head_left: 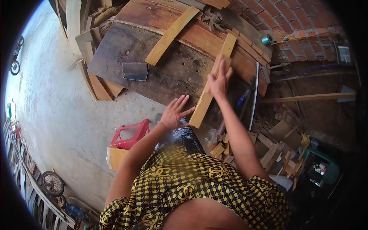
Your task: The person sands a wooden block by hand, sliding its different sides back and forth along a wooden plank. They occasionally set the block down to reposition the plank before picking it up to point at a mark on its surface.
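A long, pale wooden board (204, 100) lies slantwise over the right part of a dark workbench (111, 48), its near end close to my body. On top of the board, toward its far half, rests my right hand (220, 79), fingers bent over a blurred brownish piece (227, 61); I cannot tell what that piece is. My left hand (175, 113) lies with fingers spread at the bench's near edge, its thumb reaching the board's near end. Left of them on the bench is a folded dark sheet (135, 71) resembling sandpaper.
A curved wooden strip (172, 34) lies across the bench. Right of the board is a long straight metal strip (254, 96). A red plastic stool (131, 134) stands on the floor at left. Wood offcuts (268, 147) are heaped at right, and a brick wall (291, 23) rises behind.
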### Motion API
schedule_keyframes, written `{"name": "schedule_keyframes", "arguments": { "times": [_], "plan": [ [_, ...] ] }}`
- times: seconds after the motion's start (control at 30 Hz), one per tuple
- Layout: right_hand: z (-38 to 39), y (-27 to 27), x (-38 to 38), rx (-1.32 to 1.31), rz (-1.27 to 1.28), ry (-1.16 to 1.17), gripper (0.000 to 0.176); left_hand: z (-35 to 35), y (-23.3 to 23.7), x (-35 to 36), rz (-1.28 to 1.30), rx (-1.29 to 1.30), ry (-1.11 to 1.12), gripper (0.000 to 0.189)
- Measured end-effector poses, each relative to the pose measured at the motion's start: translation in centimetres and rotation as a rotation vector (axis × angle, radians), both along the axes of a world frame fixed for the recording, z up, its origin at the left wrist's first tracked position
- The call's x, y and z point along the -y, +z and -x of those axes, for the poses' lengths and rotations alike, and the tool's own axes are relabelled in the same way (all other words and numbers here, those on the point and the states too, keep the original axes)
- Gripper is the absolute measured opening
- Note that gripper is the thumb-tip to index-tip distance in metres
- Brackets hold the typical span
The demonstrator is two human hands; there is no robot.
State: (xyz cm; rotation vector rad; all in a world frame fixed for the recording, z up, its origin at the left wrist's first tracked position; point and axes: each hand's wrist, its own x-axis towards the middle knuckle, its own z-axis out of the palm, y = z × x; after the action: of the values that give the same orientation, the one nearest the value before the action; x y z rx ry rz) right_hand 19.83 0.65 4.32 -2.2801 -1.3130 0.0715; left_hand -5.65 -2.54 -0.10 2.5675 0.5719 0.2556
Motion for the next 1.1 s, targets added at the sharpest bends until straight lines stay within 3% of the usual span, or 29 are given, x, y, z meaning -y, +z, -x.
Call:
{"name": "schedule_keyframes", "arguments": {
  "times": [0.07, 0.17, 0.37, 0.43, 0.5, 0.63, 0.7, 0.77, 0.87, 0.97, 1.1],
  "plan": [
    [4.3, 0.6, 4.9, -0.101, -0.036, 0.062, 0.085, -0.1, 0.1, -0.1, 0.000, 0.030, 0.009, 0.082],
    [8.8, 0.9, 10.9, -0.042, 0.044, 0.135, 0.088, -0.1, 0.0, 0.0, -0.012, 0.023, 0.009, 0.083],
    [8.3, 2.1, 14.4, -0.128, 0.006, 0.164, 0.081, -0.3, 0.3, 0.5, -0.028, 0.063, 0.012, 0.087],
    [7.3, 2.4, 14.4, -0.423, -0.081, 0.083, 0.073, -0.4, 0.5, 0.5, -0.048, 0.018, 0.026, 0.086],
    [6.6, 2.1, 14.1, -0.464, -0.191, -0.012, 0.067, -0.6, 0.8, 0.7, -0.046, 0.035, 0.018, 0.092],
    [4.3, 2.1, 13.7, -0.800, -0.482, -0.137, 0.059, -1.4, 2.9, 0.4, -0.104, -0.087, -0.065, 0.101],
    [3.6, 4.5, 14.3, -1.128, -0.410, -0.221, 0.053, -2.0, 3.3, 0.3, -0.089, -0.098, -0.161, 0.101],
    [4.1, 5.0, 15.0, -1.269, -0.497, -0.285, 0.046, -2.4, 2.8, 0.6, -0.121, -0.133, -0.209, 0.101],
    [4.2, 3.9, 16.9, -1.704, -0.668, -0.507, 0.038, -2.8, 3.0, 0.6, -0.106, -0.153, -0.227, 0.100],
    [3.9, 1.8, 19.0, -1.951, -0.760, -0.557, 0.037, -3.1, 3.0, 0.6, -0.056, -0.153, -0.213, 0.103],
    [4.1, 4.0, 20.7, -2.054, -0.756, -0.650, 0.041, -3.4, 2.5, 1.8, -0.053, -0.165, -0.156, 0.103]
  ]
}}
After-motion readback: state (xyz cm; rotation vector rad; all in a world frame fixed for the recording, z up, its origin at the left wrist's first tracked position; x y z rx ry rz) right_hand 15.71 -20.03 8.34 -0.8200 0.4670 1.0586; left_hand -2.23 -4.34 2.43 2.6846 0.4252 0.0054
